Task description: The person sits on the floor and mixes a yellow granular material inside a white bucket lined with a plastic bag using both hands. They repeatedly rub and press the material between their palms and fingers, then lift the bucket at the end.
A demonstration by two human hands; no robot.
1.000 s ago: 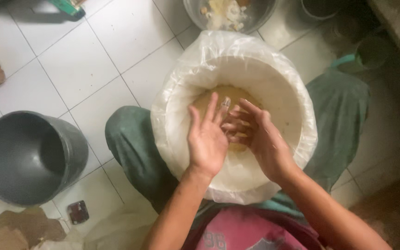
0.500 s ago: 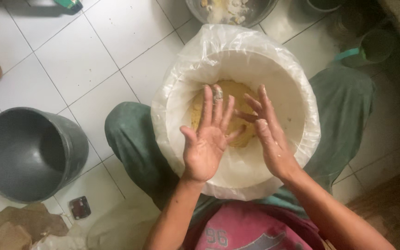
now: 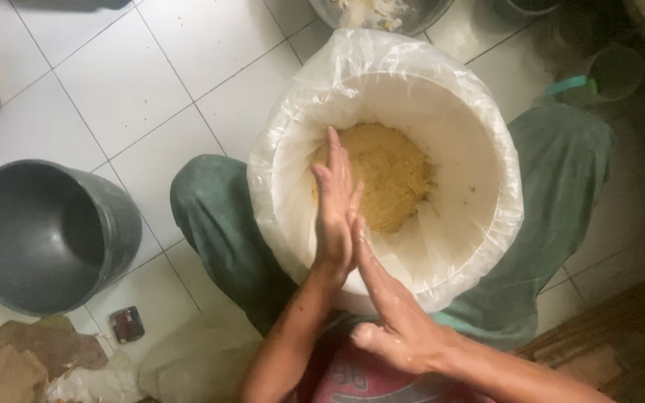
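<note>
- Left hand [image 3: 335, 216] flat and open, fingers straight, gripping nothing, pressed palm to palm against right hand [image 3: 390, 313].
- Right hand likewise open, fingertips sliding along left palm, nothing held.
- Yellow crumbly mass [image 3: 386, 175] just beyond the fingertips, heaped at bottom of plastic-lined white bucket [image 3: 479, 149].
- Judged: bucket filled only at its bottom, hands out of the mass.
- Grey empty bucket [image 3: 39, 239] well apart, left of the hands.

A white bucket [image 3: 479, 149], lined with clear plastic folded over its rim, stands upright between the knees, directly beyond the pressed-together hands. A mound of yellowish crumbly dough [image 3: 386, 175] lies at its bottom, just past the fingertips.
</note>
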